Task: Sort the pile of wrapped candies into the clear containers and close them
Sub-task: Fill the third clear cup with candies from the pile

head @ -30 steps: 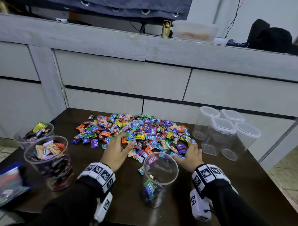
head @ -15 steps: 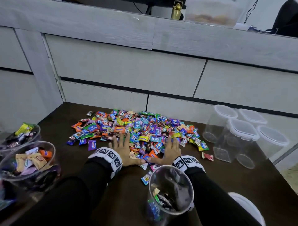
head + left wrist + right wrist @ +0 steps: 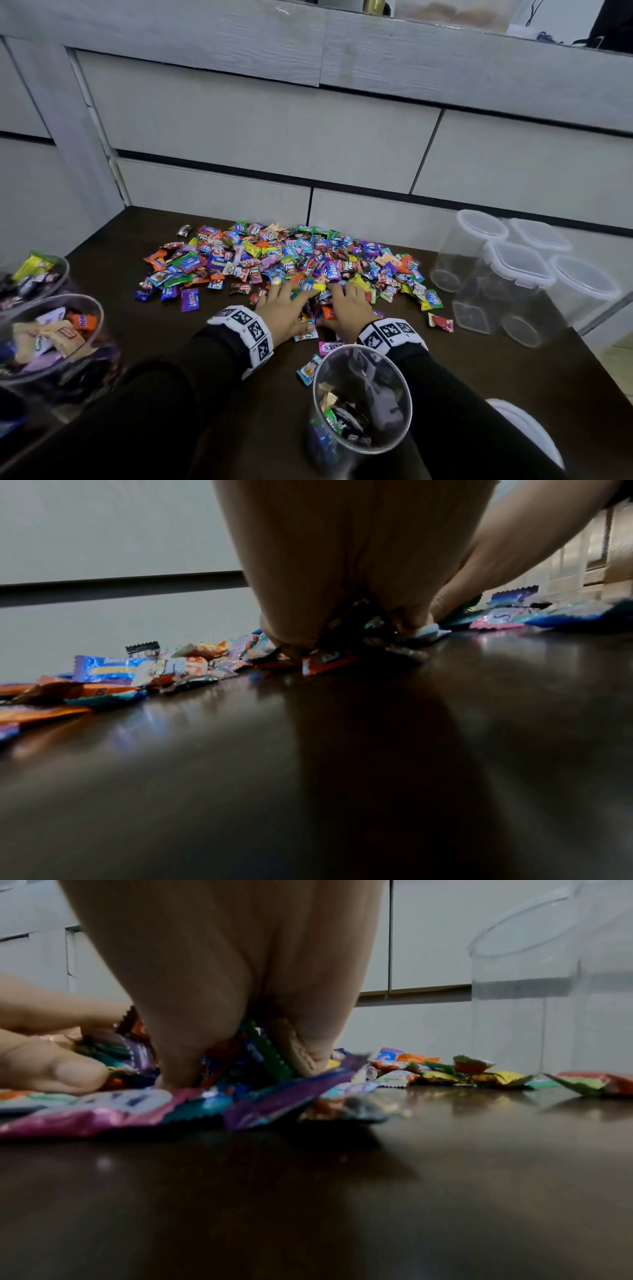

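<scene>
A wide pile of wrapped candies point(image 3: 291, 263) covers the middle of the dark table point(image 3: 479, 370). My left hand point(image 3: 281, 310) and right hand point(image 3: 349, 306) lie side by side on the pile's near edge, fingers spread over the wrappers and a small bunch of candies squeezed between them. In the left wrist view my left hand point(image 3: 342, 561) presses down on candies point(image 3: 329, 658). My right hand point(image 3: 222, 961) does the same in the right wrist view, where wrappers point(image 3: 260, 1104) bulge out under it. An open clear container point(image 3: 361, 401) holding a few candies stands just in front of my wrists.
Two open containers point(image 3: 48, 339) point(image 3: 32, 274) with sorted candies stand at the left. Several empty lidded containers point(image 3: 517, 284) cluster at the right by the table edge. A white lid point(image 3: 527, 431) lies at the near right. Grey drawer fronts point(image 3: 257, 130) close off the far side.
Both hands slid from wide apart toward each other along the pile's near edge and now almost touch, bunching candies between them. The head view has tilted closer and down.
</scene>
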`<state>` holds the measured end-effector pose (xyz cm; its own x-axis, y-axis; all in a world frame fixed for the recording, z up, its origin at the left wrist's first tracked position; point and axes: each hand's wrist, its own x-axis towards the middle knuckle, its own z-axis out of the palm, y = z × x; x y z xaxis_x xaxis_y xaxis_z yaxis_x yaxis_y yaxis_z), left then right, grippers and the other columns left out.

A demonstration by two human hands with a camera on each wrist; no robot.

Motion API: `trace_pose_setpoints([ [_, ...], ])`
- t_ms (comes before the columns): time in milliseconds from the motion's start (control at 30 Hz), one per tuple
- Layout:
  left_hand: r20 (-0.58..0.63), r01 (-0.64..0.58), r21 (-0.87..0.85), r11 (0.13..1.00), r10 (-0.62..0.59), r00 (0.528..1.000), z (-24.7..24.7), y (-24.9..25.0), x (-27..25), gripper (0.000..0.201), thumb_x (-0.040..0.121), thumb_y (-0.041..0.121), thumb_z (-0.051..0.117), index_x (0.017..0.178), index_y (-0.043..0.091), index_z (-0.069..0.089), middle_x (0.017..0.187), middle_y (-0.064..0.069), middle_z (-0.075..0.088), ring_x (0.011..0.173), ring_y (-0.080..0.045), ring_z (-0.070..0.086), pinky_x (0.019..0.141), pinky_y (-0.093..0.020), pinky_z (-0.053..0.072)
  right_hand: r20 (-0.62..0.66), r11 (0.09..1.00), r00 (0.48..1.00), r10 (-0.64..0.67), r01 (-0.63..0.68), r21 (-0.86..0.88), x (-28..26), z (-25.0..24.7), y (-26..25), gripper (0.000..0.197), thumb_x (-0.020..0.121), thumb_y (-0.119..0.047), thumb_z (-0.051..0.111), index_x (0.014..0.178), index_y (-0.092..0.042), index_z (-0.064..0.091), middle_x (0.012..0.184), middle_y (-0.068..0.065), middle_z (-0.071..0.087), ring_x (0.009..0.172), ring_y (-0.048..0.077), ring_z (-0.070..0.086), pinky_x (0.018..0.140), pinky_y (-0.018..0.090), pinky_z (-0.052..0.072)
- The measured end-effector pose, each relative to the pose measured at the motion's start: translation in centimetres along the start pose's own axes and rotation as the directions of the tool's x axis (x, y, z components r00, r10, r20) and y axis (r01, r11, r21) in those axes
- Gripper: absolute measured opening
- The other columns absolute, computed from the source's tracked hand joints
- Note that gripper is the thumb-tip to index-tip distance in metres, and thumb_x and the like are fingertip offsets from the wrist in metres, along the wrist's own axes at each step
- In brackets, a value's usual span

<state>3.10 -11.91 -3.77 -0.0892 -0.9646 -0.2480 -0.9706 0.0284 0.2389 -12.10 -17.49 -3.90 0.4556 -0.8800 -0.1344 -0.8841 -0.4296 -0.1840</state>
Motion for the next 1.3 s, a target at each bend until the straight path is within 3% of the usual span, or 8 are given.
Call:
trace_pose_setpoints([
  [200, -0.01, -0.041, -0.065, 0.997, 0.041, 0.999, -1.2, 0.2, 0.0, 0.058, 0.099, 0.037, 0.053, 0.15, 0.023, 0.028, 0.142, -0.013, 0.033, 0.134, -0.031, 0.033, 0.11, -0.041, 0.033, 0.07, 0.986, 0.996, -0.06, 0.048, 0.159, -0.9, -1.9, 0.6, 0.056, 0.087, -0.006, 0.06, 0.136, -0.011, 0.033, 0.133, 0.017, 0.044, 0.119, 0.034, 0.049, 0.096, 0.041, 0.043],
  [433, -0.08, -0.102, -0.075, 0.992, 0.096, 0.992, -2.4, -0.1, -1.2, 0.04, 0.101, 0.036, 0.049, 0.135, 0.016, 0.043, 0.127, -0.011, 0.054, 0.113, -0.028, 0.055, 0.094, -0.043, 0.047, -0.065, 0.953, 0.997, -0.048, 0.065, 0.297, -2.4, -3.1, 2.4, 0.031, 0.087, -0.004, 0.059, 0.115, -0.015, 0.05, 0.094, 0.01, 0.065, 0.077, 0.021, 0.06, 0.065, 0.026, 0.045],
  [600, -0.204, -0.121, -0.174, 0.977, 0.084, 0.975, -2.2, -0.4, -1.5, 0.037, 0.097, 0.043, 0.054, 0.124, 0.017, 0.051, 0.112, -0.008, 0.064, 0.101, -0.025, 0.06, 0.086, -0.039, 0.049, -0.155, 0.947, 0.988, -0.015, 0.064, 0.316, -2.8, -3.5, 3.5, 0.016, 0.09, -0.015, 0.061, 0.105, -0.016, 0.057, 0.063, -0.012, 0.045, 0.051, -0.001, 0.039, 0.042, 0.01, 0.032],
  [733, -0.254, -0.085, -0.187, 0.979, 0.035, 0.966, -1.8, -0.3, -1.7, 0.037, 0.099, 0.041, 0.051, 0.127, 0.018, 0.05, 0.083, -0.002, 0.059, 0.078, -0.023, 0.057, 0.071, -0.035, 0.046, -0.181, 0.937, 0.983, 0.028, 0.037, 0.348, -3.3, -4.2, 4.1, 0.012, 0.087, -0.014, 0.062, 0.099, -0.017, 0.06, 0.065, -0.01, 0.05, 0.052, 0.002, 0.044, 0.043, 0.011, 0.033],
  [833, -0.334, -0.081, -0.238, 0.968, -0.003, 0.943, -2.2, -0.3, -2.1, 0.039, 0.099, 0.044, 0.049, 0.129, 0.019, 0.051, 0.074, 0.002, 0.055, 0.069, -0.019, 0.054, 0.066, -0.034, 0.043, -0.241, 0.926, 0.97, 0.044, 0.051, 0.374, -4.1, -4.8, 4.4, 0.011, 0.086, -0.015, 0.065, 0.092, -0.021, 0.058, 0.072, -0.006, 0.057, 0.063, 0.012, 0.052, 0.048, 0.011, 0.033],
  [933, -0.438, -0.115, -0.32, 0.94, -0.039, 0.898, -3.8, 0.2, -2.8, 0.041, 0.099, 0.044, 0.049, 0.128, 0.015, 0.053, 0.071, 0.004, 0.054, 0.06, -0.013, 0.049, 0.061, -0.031, 0.039, -0.339, 0.915, 0.939, 0.05, 0.093, 0.393, -5.1, -5.8, 4.4, 0.011, 0.084, -0.014, 0.066, 0.092, -0.017, 0.06, 0.06, -0.005, 0.05, 0.051, 0.006, 0.041, 0.047, 0.014, 0.035],
  [1133, -0.681, -0.369, -0.419, 0.83, -0.018, 0.732, -8.6, 3.3, -6.3, 0.025, 0.096, 0.039, 0.056, 0.111, 0.019, 0.06, 0.052, 0.0, 0.058, 0.037, -0.005, 0.043, 0.041, -0.016, 0.031, -0.446, 0.885, 0.894, 0.044, 0.173, 0.433, -7.7, -8.3, 4.1, 0.015, 0.083, -0.014, 0.066, 0.087, -0.025, 0.057, 0.051, -0.002, 0.041, 0.045, 0.008, 0.033, 0.047, 0.017, 0.031],
  [1300, -0.747, -0.562, -0.397, 0.726, 0.1, 0.657, -9.8, 7.4, -10.5, 0.013, 0.096, 0.035, 0.059, 0.102, 0.023, 0.06, 0.051, 0.009, 0.057, 0.044, 0.005, 0.054, 0.044, -0.007, 0.033, -0.46, 0.847, 0.887, 0.053, 0.204, 0.492, -10.0, -9.7, 3.3, 0.012, 0.086, -0.017, 0.067, 0.094, -0.021, 0.06, 0.081, 0.022, 0.066, 0.072, 0.032, 0.062, 0.064, 0.034, 0.051],
])
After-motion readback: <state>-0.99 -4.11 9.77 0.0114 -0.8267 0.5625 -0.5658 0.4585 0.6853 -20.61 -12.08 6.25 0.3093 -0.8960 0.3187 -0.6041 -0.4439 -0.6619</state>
